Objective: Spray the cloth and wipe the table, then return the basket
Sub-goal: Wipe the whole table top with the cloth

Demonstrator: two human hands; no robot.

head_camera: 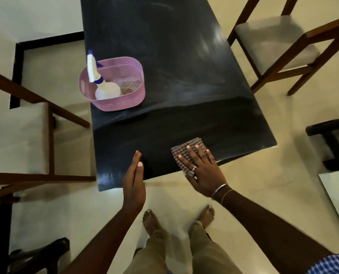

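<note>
Head view: right fingers [190, 155] straight and spread, pressed flat on the folded checked cloth [192, 141], nothing pinched. Right hand [201, 172] lies palm down, heel past the near edge of the bench [184, 86]; ring on one finger, bangles at the wrist. Cloth sits at the near right corner of the bench, partly under the hand. Left fingers [135, 161] straight and together, holding nothing; left hand [134, 186] is turned edge-on at the near edge of the bench, left of the cloth and apart from it (contact with the surface: cannot tell). Pink basket [125, 104] stands on the bench at its left edge, well apart from both hands. White spray bottle [107, 90] leans inside it, blue-tipped nozzle sticking above the rim; something brownish beside the bottle, unclear. Bench top dark with pale streaks. Wooden chair [16, 135] on the left, another chair [279, 42] on the right. Bare feet on the pale floor [263, 175] below.
</note>
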